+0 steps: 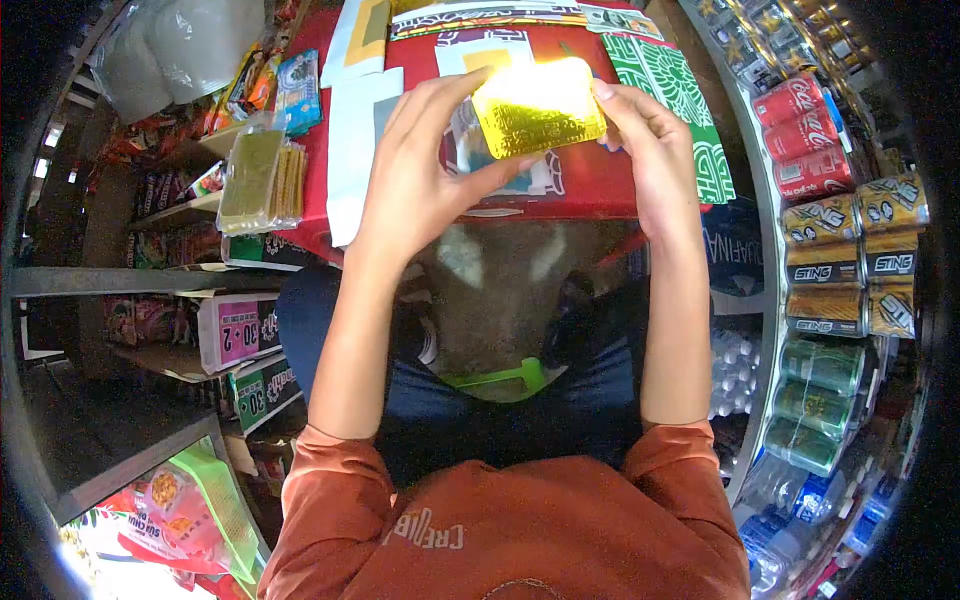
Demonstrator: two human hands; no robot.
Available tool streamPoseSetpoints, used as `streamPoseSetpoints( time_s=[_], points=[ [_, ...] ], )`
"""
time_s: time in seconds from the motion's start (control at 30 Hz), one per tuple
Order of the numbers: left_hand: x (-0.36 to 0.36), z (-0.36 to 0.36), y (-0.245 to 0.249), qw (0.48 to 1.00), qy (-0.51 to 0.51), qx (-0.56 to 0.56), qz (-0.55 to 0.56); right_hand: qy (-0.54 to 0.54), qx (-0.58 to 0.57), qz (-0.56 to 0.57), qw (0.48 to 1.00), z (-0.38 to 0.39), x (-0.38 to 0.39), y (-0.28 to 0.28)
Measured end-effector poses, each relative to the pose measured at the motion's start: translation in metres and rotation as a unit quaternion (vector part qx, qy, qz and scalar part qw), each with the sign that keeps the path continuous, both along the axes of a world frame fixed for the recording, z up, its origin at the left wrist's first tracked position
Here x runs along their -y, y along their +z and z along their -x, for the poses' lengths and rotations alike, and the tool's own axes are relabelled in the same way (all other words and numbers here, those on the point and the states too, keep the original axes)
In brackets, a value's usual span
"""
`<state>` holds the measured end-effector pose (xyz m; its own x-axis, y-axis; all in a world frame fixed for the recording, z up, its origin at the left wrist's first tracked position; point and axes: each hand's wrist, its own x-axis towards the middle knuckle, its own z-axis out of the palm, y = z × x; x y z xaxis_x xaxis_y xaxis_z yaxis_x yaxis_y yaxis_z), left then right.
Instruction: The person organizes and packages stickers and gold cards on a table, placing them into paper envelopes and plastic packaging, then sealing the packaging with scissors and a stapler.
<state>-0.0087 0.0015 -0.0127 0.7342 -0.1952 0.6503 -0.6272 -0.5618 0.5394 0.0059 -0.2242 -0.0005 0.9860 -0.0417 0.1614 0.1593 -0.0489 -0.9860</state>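
Note:
A shiny gold sheet [540, 125] with embossed marks and rounded corners is held up over a red surface [590, 190], its upper part washed out by glare. My left hand [425, 160] grips its left side, fingers at the upper left corner and thumb reaching along beneath the lower edge. On the opposite side, my right hand [652, 135] pinches the right edge between thumb and fingers. Behind the sheet lie patterned papers [485, 40], partly covered by it. Green printed paper [665, 90] with white line patterns lies near my right hand, and white paper strips [352, 150] lie beside my left.
Shelves of packaged snacks [265, 175] and boxes [235, 335] stand on the left. At right are red Coca-Cola cans [803, 135], Sting cans [825, 270], green cans [815, 400] and plastic bottles [790, 520]. A bright green plastic item [505, 382] shows between my legs.

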Motion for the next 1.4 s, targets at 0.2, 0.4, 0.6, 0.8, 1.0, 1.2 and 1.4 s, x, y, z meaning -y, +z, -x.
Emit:
streamPoseSetpoints(
  time_s=[0.2, 0.4, 0.6, 0.8, 1.0, 1.2, 1.4],
  points=[
    [-0.008, 0.0, -0.002, 1.0, 0.025, 0.009, 0.007, 0.036, 0.019, -0.022, 0.999, -0.004, -0.01, -0.006],
    [-0.009, 0.001, -0.004, 0.999, 0.028, 0.032, 0.012, 0.046, 0.018, -0.029, 0.998, 0.003, -0.019, -0.003],
    [-0.007, 0.003, -0.003, 0.999, 0.025, 0.021, 0.032, 0.063, 0.002, -0.02, 0.998, 0.002, -0.014, -0.002],
    [-0.011, 0.001, -0.002, 0.995, 0.068, 0.016, 0.07, 0.078, 0.012, -0.011, 0.997, 0.004, -0.012, 0.003],
    [-0.016, 0.001, -0.003, 0.996, 0.065, 0.028, 0.054, 0.095, 0.001, 0.08, 0.992, 0.009, -0.011, 0.009],
    [-0.01, 0.007, 0.002, 0.996, 0.045, 0.07, 0.045, 0.122, 0.014, 0.058, 0.991, 0.013, -0.01, 0.006],
    [-0.013, 0.012, 0.013, 0.989, 0.011, 0.136, 0.049, 0.157, -0.02, 0.176, 0.972, 0.032, -0.004, 0.023]
  ],
)
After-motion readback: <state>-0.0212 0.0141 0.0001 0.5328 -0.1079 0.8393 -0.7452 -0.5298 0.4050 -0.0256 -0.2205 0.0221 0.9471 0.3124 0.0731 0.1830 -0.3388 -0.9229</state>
